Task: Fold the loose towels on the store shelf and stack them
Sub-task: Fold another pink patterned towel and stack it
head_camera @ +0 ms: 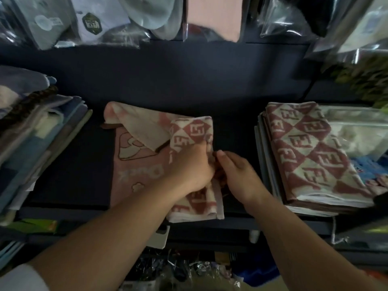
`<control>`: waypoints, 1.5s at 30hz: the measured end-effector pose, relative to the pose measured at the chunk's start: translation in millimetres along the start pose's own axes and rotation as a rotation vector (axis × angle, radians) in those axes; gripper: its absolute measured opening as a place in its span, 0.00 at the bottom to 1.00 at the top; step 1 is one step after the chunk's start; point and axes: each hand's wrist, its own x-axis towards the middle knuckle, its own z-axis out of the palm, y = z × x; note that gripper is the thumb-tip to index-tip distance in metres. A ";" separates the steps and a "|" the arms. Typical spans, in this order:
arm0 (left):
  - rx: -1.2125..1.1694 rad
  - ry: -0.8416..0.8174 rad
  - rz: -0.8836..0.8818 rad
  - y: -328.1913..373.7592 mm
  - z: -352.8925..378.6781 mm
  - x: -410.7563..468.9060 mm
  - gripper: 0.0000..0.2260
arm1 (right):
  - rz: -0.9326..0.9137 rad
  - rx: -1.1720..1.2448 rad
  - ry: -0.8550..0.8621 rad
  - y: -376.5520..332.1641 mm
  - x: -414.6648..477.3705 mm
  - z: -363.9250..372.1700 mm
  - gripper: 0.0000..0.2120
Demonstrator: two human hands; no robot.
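While at towel point(195, 131) edge, hands point(190, 166) point(238, 175) near stack point(304, 148).

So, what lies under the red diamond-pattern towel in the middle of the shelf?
A pink towel with a cartoon print shows at its left, on the dark shelf. The red diamond-pattern towel and the left hand cover the rest, so its right part is hidden.
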 end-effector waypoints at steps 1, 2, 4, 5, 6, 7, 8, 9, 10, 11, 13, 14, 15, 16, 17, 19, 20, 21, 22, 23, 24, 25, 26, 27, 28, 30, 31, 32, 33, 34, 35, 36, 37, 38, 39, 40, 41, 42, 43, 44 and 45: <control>0.016 -0.012 -0.012 0.4 2.6 2.1 0.08 | -0.009 -0.006 0.001 -0.5 -0.3 0.6 0.11; 0.037 -0.030 -0.013 2.2 2.5 2.5 0.09 | -0.010 -0.009 0.004 -0.4 -0.2 0.4 0.09; 0.067 -0.088 0.003 6.2 -2.6 1.5 0.11 | 0.000 -0.002 -0.004 -1.5 -0.3 -0.6 0.10; 0.073 -0.109 0.014 8.0 -6.2 -0.3 0.10 | 0.006 0.002 -0.008 -1.8 0.2 -1.6 0.12; 0.088 -0.116 0.024 9.6 -9.9 -2.5 0.10 | 0.006 0.005 -0.011 -1.9 0.7 -2.5 0.13; 0.113 -0.111 0.034 10.5 -13.3 -5.2 0.09 | 0.003 0.013 -0.011 -2.3 1.6 -2.8 0.13; 0.137 -0.097 0.043 11.0 -16.2 -7.6 0.08 | 0.004 0.023 -0.014 -2.7 2.1 -2.3 0.12; 0.153 -0.069 0.058 10.0 -18.0 -9.9 0.09 | -0.001 0.027 -0.013 -2.9 3.1 -0.9 0.11; 0.163 -0.024 0.080 7.4 -18.8 -11.8 0.09 | -0.022 -0.005 -0.002 -2.5 5.0 0.6 0.10; 0.181 0.046 0.108 3.2 -18.7 -12.6 0.10 | -0.056 -0.067 0.011 -1.5 7.5 1.5 0.10; 0.248 0.218 0.187 -8.4 -17.9 -11.6 0.12 | -0.105 -0.174 -0.001 -0.2 11.1 3.4 0.12; 0.295 0.273 0.226 -15.3 -17.1 -8.2 0.14 | -0.116 -0.205 -0.019 0.4 12.3 3.9 0.14; 0.355 0.285 0.246 -21.9 -15.7 -3.1 0.16 | -0.125 -0.228 -0.038 1.3 13.2 3.9 0.16; 0.411 0.259 0.239 -27.1 -15.0 2.3 0.19 | -0.131 -0.245 -0.058 1.7 13.2 3.6 0.17; 0.434 0.197 0.211 -31.2 -14.3 7.5 0.23 | -0.135 -0.258 -0.075 2.7 13.6 2.9 0.18; 0.427 0.041 0.129 -37.7 -11.8 16.4 0.27 | -0.150 -0.293 -0.093 4.3 13.0 1.8 0.19; 0.430 -0.025 0.088 -41.0 -9.2 19.4 0.28 | -0.164 -0.333 -0.083 5.8 11.9 1.6 0.19; 0.440 -0.066 0.058 -44.0 -6.4 21.1 0.28 | -0.177 -0.396 -0.059 8.1 10.1 1.7 0.20; 0.449 -0.084 0.040 -46.3 -3.6 21.7 0.29 | -0.211 -0.506 -0.010 11.8 8.3 2.1 0.20; 0.452 -0.092 0.029 -47.9 -1.7 21.7 0.30 | -0.272 -0.674 0.043 15.5 5.9 3.3 0.21; 0.448 -0.096 0.017 -48.9 -0.7 21.9 0.31 | -0.328 -0.855 0.070 18.9 3.0 5.1 0.22; 0.441 -0.101 0.004 -49.7 -0.3 22.3 0.32 | -0.356 -1.000 0.059 21.8 0.6 7.2 0.26; 0.434 -0.106 -0.010 -49.8 -0.4 22.3 0.32 | -0.349 -1.076 0.008 23.2 -0.7 7.8 0.30; 0.429 -0.108 -0.020 -50.0 -0.2 22.8 0.33 | -0.326 -1.098 -0.039 23.6 -0.9 6.3 0.34; 0.424 -0.106 -0.023 -50.2 -0.3 23.1 0.33 | -0.300 -1.090 -0.074 23.2 -0.9 3.2 0.37; 0.408 -0.088 -0.011 -50.6 0.4 23.5 0.33 | -0.316 -1.075 -0.121 22.0 -1.7 -3.4 0.39; 0.396 -0.077 0.000 -51.2 0.3 23.6 0.33 | -0.348 -1.081 -0.152 20.0 -3.8 -4.8 0.39; 0.383 -0.069 0.014 -52.5 0.0 24.0 0.33 | -0.372 -1.102 -0.204 16.9 -6.5 -5.2 0.41; 0.366 -0.061 0.027 -54.2 -1.5 23.6 0.32 | -0.368 -1.131 -0.270 14.6 -9.1 -4.8 0.44; 0.342 -0.056 0.043 -55.8 -4.4 22.2 0.32 | -0.343 -1.159 -0.326 14.0 -11.3 -4.0 0.48; 0.317 -0.062 0.056 -58.0 -7.6 19.8 0.33 | -0.311 -1.170 -0.357 14.7 -12.5 -3.3 0.53; 0.292 -0.079 0.063 -59.5 -11.7 14.8 0.34 | -0.282 -1.161 -0.365 15.9 -13.0 -3.0 0.57; 0.269 -0.101 0.064 -62.0 -14.9 7.8 0.36 | -0.262 -1.138 -0.358 18.0 -13.0 -3.5 0.59; 0.247 -0.117 0.063 -64.3 -17.5 -1.0 0.39 | -0.248 -1.120 -0.353 19.5 -12.5 -3.9 0.60; 0.233 -0.132 0.061 -68.1 -18.6 -11.3 0.44 | -0.239 -1.112 -0.358 19.5 -11.7 -4.3 0.61; 0.227 -0.145 0.066 -72.5 -18.4 -22.0 0.50 | -0.230 -1.116 -0.371 17.3 -11.0 -3.7 0.62; 0.232 -0.151 0.083 -77.6 -16.7 -32.0 0.56 | -0.223 -1.119 -0.379 13.7 -9.6 -3.0 0.62; 0.245 -0.146 0.113 -82.2 -15.4 -40.4 0.62 | -0.217 -1.113 -0.379 7.8 -7.9 -2.4 0.62; 0.261 -0.131 0.137 -86.8 -14.1 -46.1 0.65 | -0.211 -1.089 -0.370 -0.8 -6.1 -1.7 0.60; 0.271 -0.113 0.153 -90.6 -12.6 -49.6 0.66 | -0.203 -1.066 -0.350 -10.7 -3.9 -0.9 0.56; 0.262 -0.097 0.161 -94.4 -10.9 -50.4 0.66 | -0.201 -1.064 -0.318 -21.3 0.1 0.3 0.53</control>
